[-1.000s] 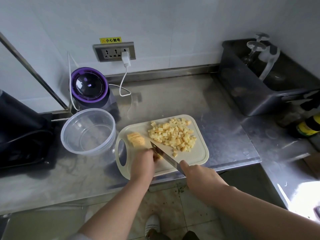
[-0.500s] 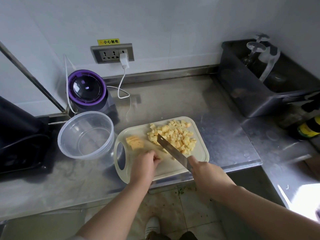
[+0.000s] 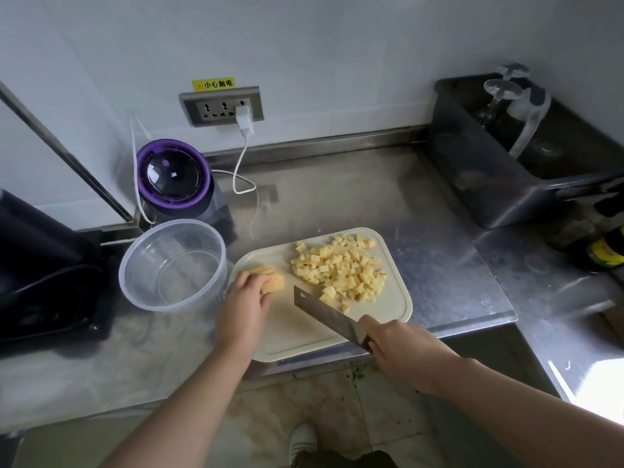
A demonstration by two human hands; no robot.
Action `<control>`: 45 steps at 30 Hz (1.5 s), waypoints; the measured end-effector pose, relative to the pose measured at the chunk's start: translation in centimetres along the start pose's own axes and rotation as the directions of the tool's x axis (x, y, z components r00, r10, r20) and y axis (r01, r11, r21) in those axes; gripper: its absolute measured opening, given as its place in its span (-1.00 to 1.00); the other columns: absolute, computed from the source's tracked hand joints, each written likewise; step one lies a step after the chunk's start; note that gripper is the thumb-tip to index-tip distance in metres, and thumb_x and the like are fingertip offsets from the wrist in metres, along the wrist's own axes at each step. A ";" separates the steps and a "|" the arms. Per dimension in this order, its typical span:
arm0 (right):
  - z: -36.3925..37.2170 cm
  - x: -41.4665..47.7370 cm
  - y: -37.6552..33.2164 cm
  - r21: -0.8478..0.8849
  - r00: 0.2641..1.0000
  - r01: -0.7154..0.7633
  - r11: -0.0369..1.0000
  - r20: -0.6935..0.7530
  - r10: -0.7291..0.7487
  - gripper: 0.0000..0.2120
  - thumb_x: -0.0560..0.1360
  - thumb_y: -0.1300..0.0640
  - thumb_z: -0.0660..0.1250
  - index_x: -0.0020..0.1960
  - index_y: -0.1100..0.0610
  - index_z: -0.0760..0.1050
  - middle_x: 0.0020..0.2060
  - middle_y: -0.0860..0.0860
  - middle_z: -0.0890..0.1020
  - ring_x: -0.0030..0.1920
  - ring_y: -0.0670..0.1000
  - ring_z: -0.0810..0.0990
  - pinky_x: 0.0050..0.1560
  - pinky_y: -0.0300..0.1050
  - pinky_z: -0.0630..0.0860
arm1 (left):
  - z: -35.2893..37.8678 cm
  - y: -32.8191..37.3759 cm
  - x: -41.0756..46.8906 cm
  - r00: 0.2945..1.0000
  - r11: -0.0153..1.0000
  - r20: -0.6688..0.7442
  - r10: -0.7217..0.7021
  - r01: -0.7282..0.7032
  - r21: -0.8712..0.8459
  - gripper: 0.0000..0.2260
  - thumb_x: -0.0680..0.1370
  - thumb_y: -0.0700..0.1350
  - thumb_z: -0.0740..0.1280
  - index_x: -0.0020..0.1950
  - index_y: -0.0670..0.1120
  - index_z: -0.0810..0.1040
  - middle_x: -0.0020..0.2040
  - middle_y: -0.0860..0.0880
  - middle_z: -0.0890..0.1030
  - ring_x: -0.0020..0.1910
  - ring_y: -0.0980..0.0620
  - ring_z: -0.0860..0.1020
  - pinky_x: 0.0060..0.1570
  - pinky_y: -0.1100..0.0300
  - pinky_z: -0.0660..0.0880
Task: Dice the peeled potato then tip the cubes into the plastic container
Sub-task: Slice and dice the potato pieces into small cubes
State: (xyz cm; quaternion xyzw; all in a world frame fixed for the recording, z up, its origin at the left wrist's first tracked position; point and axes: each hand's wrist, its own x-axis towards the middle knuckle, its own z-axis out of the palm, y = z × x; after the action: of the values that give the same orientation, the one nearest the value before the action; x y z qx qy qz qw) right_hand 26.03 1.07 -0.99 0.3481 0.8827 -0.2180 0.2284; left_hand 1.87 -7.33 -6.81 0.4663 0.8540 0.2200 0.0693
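A cream cutting board (image 3: 396, 307) lies on the steel counter. A heap of yellow potato cubes (image 3: 341, 266) covers its far right part. At the board's left end sits an uncut stack of potato slices (image 3: 275, 280), and my left hand (image 3: 244, 307) grips it with curled fingers. My right hand (image 3: 400, 354) holds the handle of a cleaver (image 3: 324, 314), whose blade slants over the board's middle, beside the cubes. The clear round plastic container (image 3: 135, 265) stands empty just left of the board.
A purple-ringed appliance (image 3: 174, 175) stands behind the container, its white cable running to a wall socket (image 3: 223, 106). A dark bin (image 3: 489, 184) with glassware sits at the back right, bottles (image 3: 607, 248) beside it. A black object (image 3: 37, 275) fills the left.
My left hand moved from the board's near middle up to the left end and took hold of the potato slices. The cleaver drew back off the cube pile, toward the board's middle.
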 end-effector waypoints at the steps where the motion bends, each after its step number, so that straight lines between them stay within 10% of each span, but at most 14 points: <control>1: 0.2 0.3 0.0 -0.012 1.000 -0.009 1.000 0.005 0.009 -0.74 0.64 0.15 0.10 0.30 -0.05 0.20 -0.12 0.04 0.56 -0.19 0.00 0.59 -0.19 -0.08 0.59 | -0.1 -0.3 0.0 1.000 0.999 0.010 0.007 -0.007 0.039 -0.75 0.51 -0.19 0.39 0.19 -0.09 0.59 0.17 -0.06 0.52 0.04 -0.12 0.56 -0.09 0.04 0.50; 13: 0.3 1.8 0.7 -0.005 0.995 -0.092 0.996 -0.040 0.092 -0.76 0.63 0.15 0.15 0.23 -0.04 0.18 -0.23 0.00 0.54 -0.29 0.00 0.60 -0.23 -0.01 0.64 | 0.4 -0.8 0.4 0.987 0.953 0.037 0.155 -0.159 0.258 -0.69 0.20 -0.22 0.63 -0.14 -0.15 0.62 -0.15 -0.12 0.58 -0.37 -0.15 0.57 -0.55 0.08 0.52; 22: -0.4 1.3 0.1 0.042 0.995 -0.094 0.995 -0.022 0.095 -0.77 0.65 0.13 0.11 0.29 0.00 0.20 -0.19 0.01 0.54 -0.23 0.01 0.62 -0.21 -0.04 0.61 | 0.3 0.8 0.2 0.999 0.998 0.025 -0.032 0.030 0.059 -0.84 0.48 -0.02 0.40 -0.17 -0.08 0.51 -0.19 0.00 0.55 -0.10 -0.12 0.53 -0.29 0.14 0.43; 27: -0.2 0.7 -1.0 0.082 0.995 -0.094 0.992 -0.025 0.097 -0.79 0.66 0.12 0.08 0.29 0.05 0.22 -0.25 -0.04 0.48 -0.22 0.01 0.61 -0.24 -0.10 0.57 | 0.5 3.3 -1.5 0.838 0.849 0.445 -0.317 0.460 -0.262 -0.81 0.50 0.05 0.38 0.01 -0.05 0.58 -0.16 0.05 0.62 -0.09 0.05 0.58 -0.11 0.17 0.46; 33: 0.3 0.3 -2.7 0.091 0.996 -0.080 0.993 -0.027 0.083 -0.73 0.65 0.20 0.13 0.31 0.04 0.21 -0.32 -0.07 0.39 -0.40 -0.11 0.41 -0.47 -0.31 0.29 | 0.5 3.2 -2.0 0.846 0.906 0.448 -0.289 0.393 -0.157 -0.59 0.45 0.08 0.44 0.22 -0.08 0.51 0.08 0.02 0.62 0.04 0.03 0.59 -0.05 0.19 0.48; 39: 0.9 0.8 -3.7 0.128 0.995 -0.097 0.987 -0.009 0.099 -0.64 0.62 0.27 0.14 0.36 0.03 0.19 -0.28 -0.04 0.45 -0.36 -0.10 0.47 -0.46 -0.28 0.34 | 0.9 3.8 -2.0 0.897 0.968 0.373 -0.237 0.251 0.010 -0.76 0.50 0.01 0.39 0.12 -0.04 0.52 -0.03 0.03 0.62 -0.06 0.04 0.58 -0.10 0.13 0.56; 45: 0.8 1.0 -3.8 0.099 0.994 -0.104 0.990 -0.021 0.106 -0.63 0.60 0.27 0.16 0.34 0.01 0.19 -0.18 0.02 0.56 -0.23 -0.02 0.59 -0.29 -0.14 0.56 | 1.4 4.3 -1.8 0.843 0.891 0.456 -0.285 0.408 -0.198 -0.82 0.48 0.01 0.42 -0.01 -0.07 0.60 -0.13 0.01 0.66 -0.13 0.04 0.60 -0.14 0.17 0.53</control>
State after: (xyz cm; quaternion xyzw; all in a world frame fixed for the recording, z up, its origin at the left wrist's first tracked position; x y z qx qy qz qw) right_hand 22.90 -1.32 -1.30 0.4077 0.8542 -0.2441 0.2108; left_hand 6.58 -6.34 -6.32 0.3234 0.8489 0.2211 0.3547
